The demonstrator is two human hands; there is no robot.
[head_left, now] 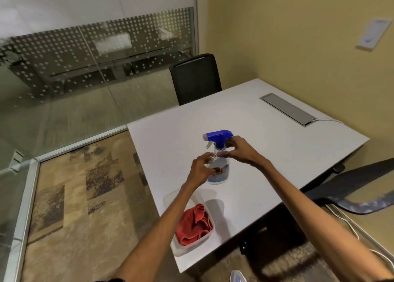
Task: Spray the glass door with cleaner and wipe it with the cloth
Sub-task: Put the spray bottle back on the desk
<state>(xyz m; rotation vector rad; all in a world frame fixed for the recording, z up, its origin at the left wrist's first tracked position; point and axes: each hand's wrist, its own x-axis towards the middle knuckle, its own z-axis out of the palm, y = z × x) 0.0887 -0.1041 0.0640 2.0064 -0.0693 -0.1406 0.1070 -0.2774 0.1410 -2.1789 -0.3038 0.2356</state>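
Note:
A clear spray bottle (219,173) with a blue trigger head stands upright on the white table (266,154). My left hand (201,166) wraps the bottle's body from the left. My right hand (239,150) pinches the neck just below the blue head. A red cloth (195,224) lies crumpled in a clear plastic tub (181,249) at the table's near left corner, partly behind my left forearm. The glass door and wall (64,85), with a dotted frosted band, stand to the left and back.
A black chair (196,79) stands at the table's far side and another chair (351,192) at the right. A grey cable hatch (287,109) is set in the tabletop. White cables (351,228) run along the floor by the yellow wall.

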